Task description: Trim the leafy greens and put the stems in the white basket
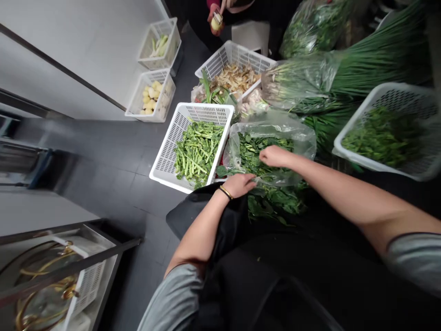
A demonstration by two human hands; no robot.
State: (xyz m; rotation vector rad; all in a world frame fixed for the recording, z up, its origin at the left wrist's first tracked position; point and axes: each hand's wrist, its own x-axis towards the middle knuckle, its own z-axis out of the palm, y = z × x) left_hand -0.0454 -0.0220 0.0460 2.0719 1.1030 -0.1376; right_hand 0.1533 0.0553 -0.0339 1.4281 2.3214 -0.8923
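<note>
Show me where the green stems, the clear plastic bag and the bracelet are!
Green stems point(198, 149): head view, middle of the pile.
Clear plastic bag point(305, 141): head view, its spread side.
Bracelet point(226, 192): head view, the band's visible part.

Cool, muted indoor light leaves a soft sheen on the floor point(134, 158) at left, while the black clothing point(292, 266) nearby sinks into deep shadow. Glare streaks the clear plastic bag point(305, 141). The right-hand crate point(341, 146) looks blurred; the near-left rack point(103, 256) appears stretched and slanted.
</note>
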